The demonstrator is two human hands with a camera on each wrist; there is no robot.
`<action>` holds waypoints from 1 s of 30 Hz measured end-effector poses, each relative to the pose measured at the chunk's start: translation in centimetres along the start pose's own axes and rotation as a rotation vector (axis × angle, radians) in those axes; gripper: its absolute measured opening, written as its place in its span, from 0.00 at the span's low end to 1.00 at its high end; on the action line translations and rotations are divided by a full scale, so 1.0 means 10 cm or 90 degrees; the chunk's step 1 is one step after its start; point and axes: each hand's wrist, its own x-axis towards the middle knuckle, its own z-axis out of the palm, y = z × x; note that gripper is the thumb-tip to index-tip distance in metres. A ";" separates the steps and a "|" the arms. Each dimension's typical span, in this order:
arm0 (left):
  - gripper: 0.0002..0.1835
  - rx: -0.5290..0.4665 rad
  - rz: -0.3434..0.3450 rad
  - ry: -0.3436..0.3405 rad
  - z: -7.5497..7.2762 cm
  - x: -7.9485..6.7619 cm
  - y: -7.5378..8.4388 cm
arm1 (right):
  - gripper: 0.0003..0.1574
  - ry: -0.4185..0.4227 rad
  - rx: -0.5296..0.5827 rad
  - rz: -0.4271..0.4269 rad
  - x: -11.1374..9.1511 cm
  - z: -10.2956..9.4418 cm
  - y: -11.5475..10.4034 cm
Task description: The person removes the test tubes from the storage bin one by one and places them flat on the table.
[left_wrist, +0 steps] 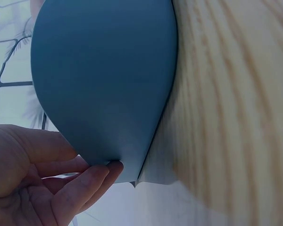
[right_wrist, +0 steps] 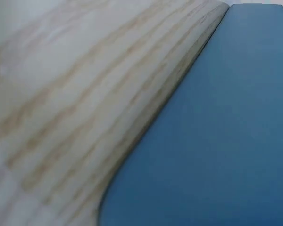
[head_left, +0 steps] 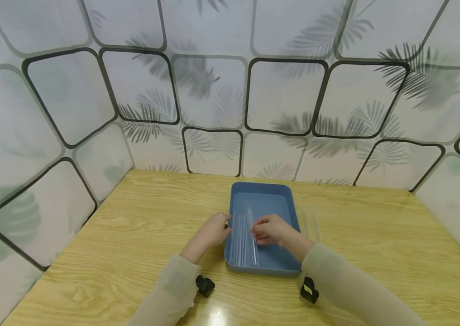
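Observation:
A blue rectangular tray (head_left: 272,199) lies on the wooden table, and several slender clear tubes (head_left: 239,244) are side by side along its left half. My right hand (head_left: 272,230) reaches over the tray from the right and pinches one clear tube (head_left: 254,253), which slants slightly. On the left, my left hand (head_left: 213,230) holds the tray's side wall; in the left wrist view its fingers (left_wrist: 92,181) press against the outside of the wall. The right wrist view shows the tray's outer wall (right_wrist: 212,141) but neither the right hand nor the tube.
Two more clear tubes (head_left: 311,224) lie on the wooden table (head_left: 376,253) just right of the tray, partly hidden by the right forearm. A patterned curtain or wall covering (head_left: 279,99) rises behind the table and along both sides.

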 end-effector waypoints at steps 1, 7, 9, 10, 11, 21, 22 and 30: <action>0.21 -0.001 0.000 0.000 0.00 0.00 0.00 | 0.14 -0.002 0.003 -0.005 0.00 -0.01 0.00; 0.21 -0.003 -0.002 -0.004 0.00 0.00 0.00 | 0.13 -0.010 0.011 -0.029 -0.03 -0.05 0.01; 0.21 -0.005 -0.004 -0.005 0.00 0.00 0.00 | 0.14 -0.012 0.014 -0.031 -0.04 -0.06 0.00; 0.21 -0.009 -0.007 -0.006 0.00 0.00 0.00 | 0.14 -0.012 0.016 -0.032 -0.04 -0.06 0.00; 0.21 -0.011 -0.008 -0.006 0.00 0.00 0.00 | 0.14 -0.014 0.019 -0.034 -0.04 -0.07 0.00; 0.21 -0.014 0.000 0.001 0.00 -0.01 0.00 | 0.15 -0.021 0.025 -0.059 -0.13 -0.16 -0.05; 0.21 -0.015 0.001 0.002 0.00 -0.01 0.00 | 0.16 -0.019 0.020 -0.061 -0.15 -0.18 -0.05; 0.21 -0.007 0.005 0.008 0.00 0.01 -0.01 | 0.20 -0.008 -0.010 -0.072 -0.17 -0.34 -0.03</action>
